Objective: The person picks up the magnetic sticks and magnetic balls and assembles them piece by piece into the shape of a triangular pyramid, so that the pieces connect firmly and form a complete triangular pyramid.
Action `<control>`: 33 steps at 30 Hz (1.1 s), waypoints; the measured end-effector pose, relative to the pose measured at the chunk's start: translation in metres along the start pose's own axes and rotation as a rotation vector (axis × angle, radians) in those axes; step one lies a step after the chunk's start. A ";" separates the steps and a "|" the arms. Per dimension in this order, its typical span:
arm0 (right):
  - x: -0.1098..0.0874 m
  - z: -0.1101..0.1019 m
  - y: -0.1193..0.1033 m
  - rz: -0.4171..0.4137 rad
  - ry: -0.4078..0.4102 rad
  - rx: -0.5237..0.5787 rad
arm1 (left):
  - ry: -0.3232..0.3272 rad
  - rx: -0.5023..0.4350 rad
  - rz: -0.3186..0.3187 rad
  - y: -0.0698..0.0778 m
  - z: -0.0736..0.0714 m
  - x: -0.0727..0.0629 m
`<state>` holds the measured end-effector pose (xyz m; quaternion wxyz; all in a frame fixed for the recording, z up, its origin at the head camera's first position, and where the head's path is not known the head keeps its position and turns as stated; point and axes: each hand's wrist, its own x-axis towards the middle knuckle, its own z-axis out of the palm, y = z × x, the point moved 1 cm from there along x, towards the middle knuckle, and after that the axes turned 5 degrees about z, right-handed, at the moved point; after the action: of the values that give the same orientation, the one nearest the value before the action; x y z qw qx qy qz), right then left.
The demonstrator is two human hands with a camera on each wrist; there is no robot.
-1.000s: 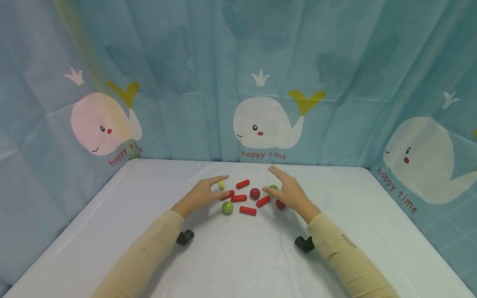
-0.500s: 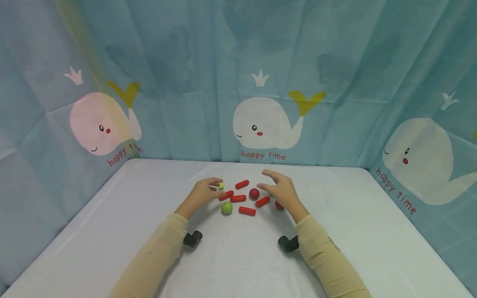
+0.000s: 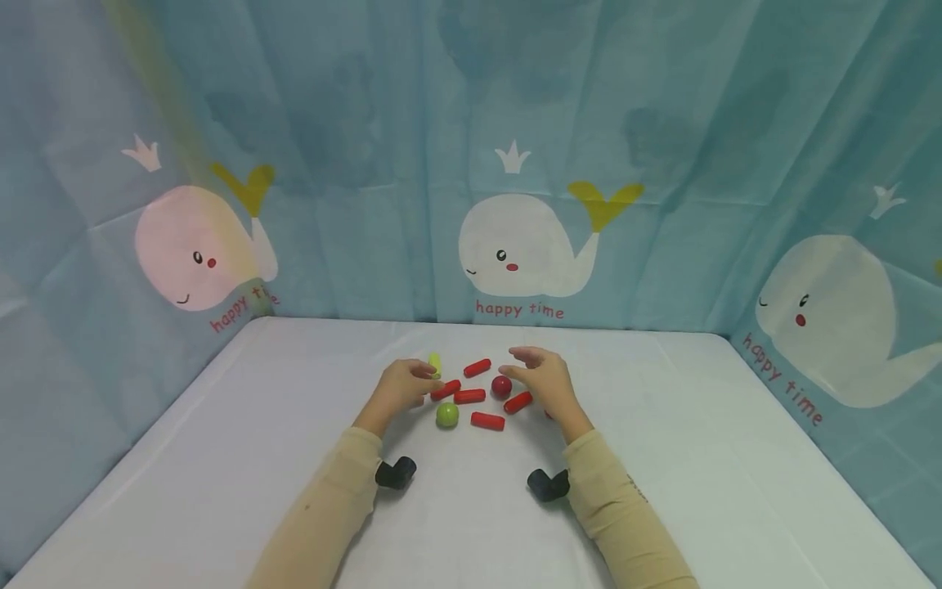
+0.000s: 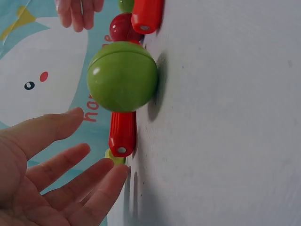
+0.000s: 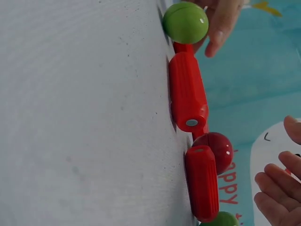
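My left hand [image 3: 401, 386] hovers at the left side of a group of magnetic sticks and balls, its fingers loosely bent and holding nothing. Closest to it are a yellow-green stick [image 3: 435, 361], a red stick [image 3: 446, 389] and a green ball [image 4: 122, 77]. On the right side, my right hand [image 3: 546, 381] hangs with slightly bent fingers near a red ball [image 3: 501, 387] and another red stick [image 3: 518, 402]; nothing is in its grasp. A second green ball [image 5: 221, 219] shows at the right wrist view's bottom edge. Another red ball is mostly hidden by the right hand.
More red sticks lie in the group, one at the back [image 3: 477, 367], one in the middle [image 3: 469, 397] and one in front [image 3: 488, 421]. All rest on a white-covered table [image 3: 471, 507]. A blue whale-print curtain [image 3: 383, 245] encloses its back and sides.
Both hands have come closer together, the left moving right and the right moving left, and both have drawn slightly nearer the front. The sticks and balls stay in place.
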<state>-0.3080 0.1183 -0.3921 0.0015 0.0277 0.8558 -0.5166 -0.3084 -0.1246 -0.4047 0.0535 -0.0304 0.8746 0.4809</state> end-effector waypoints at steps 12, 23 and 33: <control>0.006 0.008 0.004 0.036 -0.029 -0.013 | -0.010 -0.005 -0.062 -0.004 0.006 0.000; 0.010 0.006 0.011 0.025 -0.074 -0.038 | 0.007 -0.009 -0.031 -0.007 0.006 0.006; 0.010 0.009 0.016 0.020 -0.172 0.005 | 0.017 0.011 -0.071 -0.007 0.010 0.005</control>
<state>-0.3177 0.1184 -0.4106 0.0800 -0.0079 0.8509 -0.5192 -0.3123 -0.1198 -0.4163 0.0634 -0.0650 0.8759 0.4738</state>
